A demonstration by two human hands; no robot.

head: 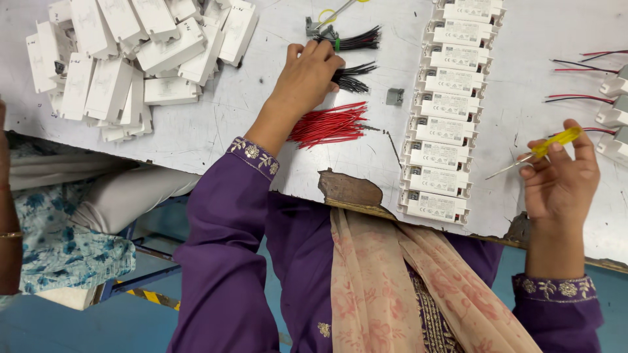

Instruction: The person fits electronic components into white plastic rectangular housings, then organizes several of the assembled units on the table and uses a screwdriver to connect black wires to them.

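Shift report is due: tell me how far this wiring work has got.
Done: four white units at the right edge carry red and black wires. In hand: the left hand picks black wires; the right hand holds a yellow-handled screwdriver. Left: a column of nine units shows no wires.

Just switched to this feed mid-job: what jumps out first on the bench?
A straight column of white driver boxes runs down the table's middle-right. The left hand rests on black wires above a red wire bundle; the right hand holds a yellow-handled screwdriver. White covers are heaped top left.
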